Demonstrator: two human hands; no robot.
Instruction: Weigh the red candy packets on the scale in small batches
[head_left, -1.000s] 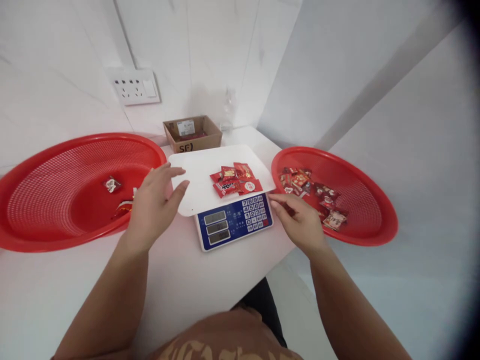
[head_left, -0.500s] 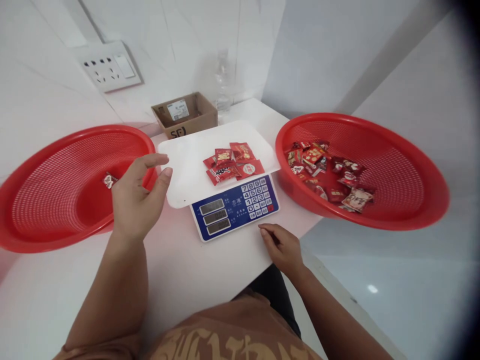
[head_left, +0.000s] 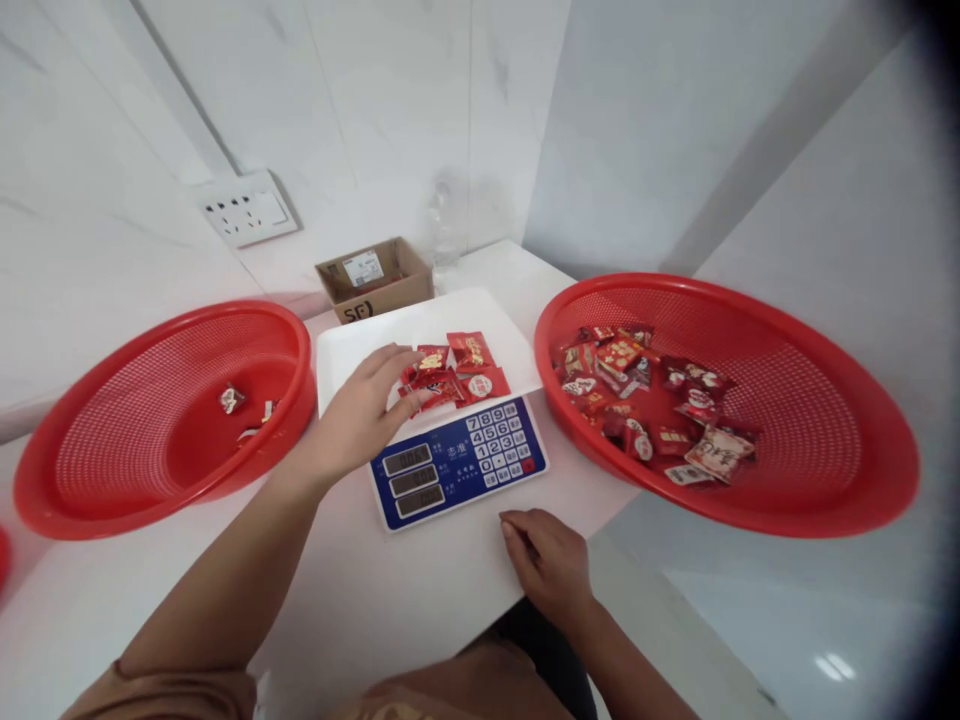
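My left hand (head_left: 365,418) reaches over the white weighing tray (head_left: 352,345) of a digital scale (head_left: 450,465). Its thumb and fingers are apart, with the tips at the left side of several small red candy packets (head_left: 478,384). They seem to touch the nearest ones; no packet is lifted. Digits glow on the scale's displays, above a blue panel with a keypad. My right hand (head_left: 551,560) rests at the table's front edge below the scale, fingers curled in and nothing visible in them.
At the right, a red mesh basket (head_left: 825,400) holds many mixed candy packets. Another red basket (head_left: 112,430) at the left has a few wrapped pieces. Behind the scale stand an open cardboard box (head_left: 394,298) and a clear bottle (head_left: 444,225), near a wall socket (head_left: 247,210).
My left hand has moved right from beside the left basket to the packets on the scale. More pieces show in the left basket. The view has tilted up; my right hand stays curled.
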